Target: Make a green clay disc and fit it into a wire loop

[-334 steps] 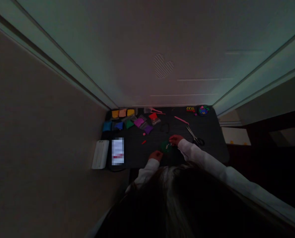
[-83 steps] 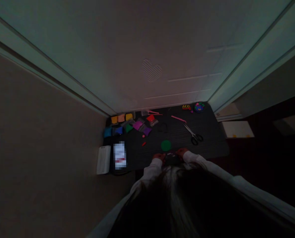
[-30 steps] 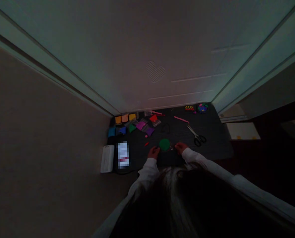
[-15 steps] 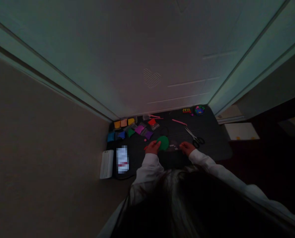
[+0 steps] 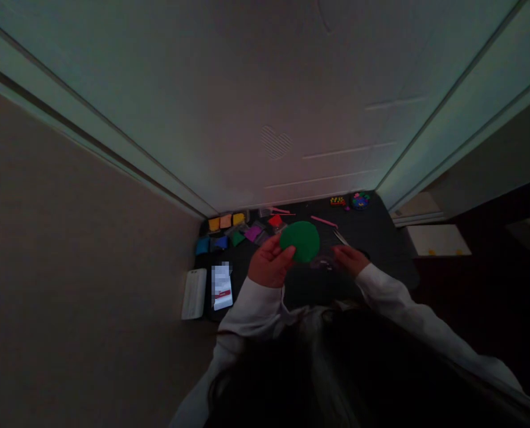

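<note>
While the left hand (image 5: 268, 263) is holding a flat green disc (image 5: 299, 242) up above the dark worktop (image 5: 387, 249), thumb in front and fingers tucking behind its lower left edge, the right hand (image 5: 350, 260) is hovering near it, thumb and fingers drawing to a point. Both hands are working apart. A see-through bag or film (image 5: 326, 265) w/ pale marks is showing faintly b/w disc and right hand; it's too dim and blurred to tell if the right hand is gripping it. Step in hand is prob. handling the disc clear of the worktop; next move is prob. calling for a steady left-hand hold, w/ the film staying off the disc. Just beyond the right hand, scissors (image 5: 341, 238) are lying partly hidden, nr. a pink strip (image 5: 324, 222). At near left, a phone (image 5: 223, 288) is glowing.
</note>
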The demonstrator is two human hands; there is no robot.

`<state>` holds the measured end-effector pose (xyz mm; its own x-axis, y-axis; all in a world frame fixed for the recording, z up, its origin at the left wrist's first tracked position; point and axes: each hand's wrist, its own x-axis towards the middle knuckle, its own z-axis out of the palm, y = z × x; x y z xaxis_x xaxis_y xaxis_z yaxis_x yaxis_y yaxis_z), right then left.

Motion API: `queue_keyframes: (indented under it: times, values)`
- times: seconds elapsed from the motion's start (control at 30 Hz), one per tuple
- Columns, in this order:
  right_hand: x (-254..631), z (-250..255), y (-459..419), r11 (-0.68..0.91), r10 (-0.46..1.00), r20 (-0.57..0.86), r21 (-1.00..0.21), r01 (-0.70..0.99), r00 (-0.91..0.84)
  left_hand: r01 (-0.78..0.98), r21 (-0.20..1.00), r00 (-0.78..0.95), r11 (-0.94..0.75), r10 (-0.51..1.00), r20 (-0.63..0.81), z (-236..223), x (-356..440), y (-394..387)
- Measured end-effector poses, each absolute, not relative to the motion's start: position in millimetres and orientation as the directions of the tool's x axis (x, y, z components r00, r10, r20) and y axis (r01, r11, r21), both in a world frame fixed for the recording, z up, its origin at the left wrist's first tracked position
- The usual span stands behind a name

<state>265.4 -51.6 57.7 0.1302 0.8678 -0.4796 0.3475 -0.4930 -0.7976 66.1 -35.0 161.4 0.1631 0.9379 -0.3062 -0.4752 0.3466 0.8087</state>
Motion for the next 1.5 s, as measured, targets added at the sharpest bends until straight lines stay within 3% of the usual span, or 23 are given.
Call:
queue_keyframes:
  times: [0.03, 0.1, 0.17, 0.23, 0.37, 0.53, 0.77, 0.87, 1.17, 1.33, 1.5]
  values:
    - [258.7, 80.5, -53.5, -0.424, 0.902, -0.428, -0.851, 0.31, 0.058, -0.481, 0.818, 0.147, 0.315, 0.949, -0.279, 169.4, 67.6, -37.7]
    - [244.7, 124.2, -59.6, -0.11, 0.982, -0.128, -0.986, 0.127, -0.139, -0.494, 0.831, 0.107, 0.255, 0.967, -0.233, 180.3, 70.9, -42.1]
    - [232.5, 158.0, -66.0, 0.07, 0.975, 0.051, -0.994, 0.079, -0.217, -0.502, 0.84, 0.068, 0.204, 0.978, -0.197, 185.6, 74.2, -44.9]
    - [224.0, 176.9, -70.0, 0.151, 0.975, 0.126, -0.979, 0.133, -0.185, -0.504, 0.845, 0.051, 0.182, 0.982, -0.181, 187.4, 77.2, -46.3]
    - [217.9, 181.1, -69.7, 0.163, 0.984, 0.138, -0.949, 0.271, -0.11, -0.52, 0.833, 0.043, 0.189, 0.98, -0.196, 187.3, 81.5, -48.2]
    - [218.8, 174.8, -67.3, 0.084, 0.995, 0.067, -0.961, 0.264, -0.072, -0.502, 0.841, 0.049, 0.203, 0.977, -0.207, 185.2, 81.5, -50.6]
    - [217.7, 176.3, -68.6, 0.026, 0.998, 0.028, -0.999, -0.036, -0.054, -0.512, 0.83, 0.052, 0.224, 0.972, -0.23, 183.1, 79.4, -49.2]
    - [215.9, 175.0, -69.0, 0.016, 0.999, 0.019, -0.997, -0.078, -0.045, -0.529, 0.818, 0.035, 0.226, 0.969, -0.245, 185.4, 80.8, -49.4]
    - [220.1, 175.8, -67.4, 0.065, 0.998, 0.067, -0.995, 0.078, 0.02, -0.538, 0.804, 0.06, 0.254, 0.963, -0.265, 186.3, 82.5, -52.1]
    - [216.6, 172.2, -68.6, 0.083, 0.997, 0.083, -0.995, 0.06, 0.0, -0.55, 0.8, 0.047, 0.239, 0.965, -0.256, 183.9, 82.4, -52.2]
    - [218.9, 175.5, -68.0, 0.186, 0.982, 0.185, -0.945, 0.27, -0.028, -0.541, 0.802, 0.075, 0.255, 0.964, -0.256, 186.2, 81.4, -51.6]
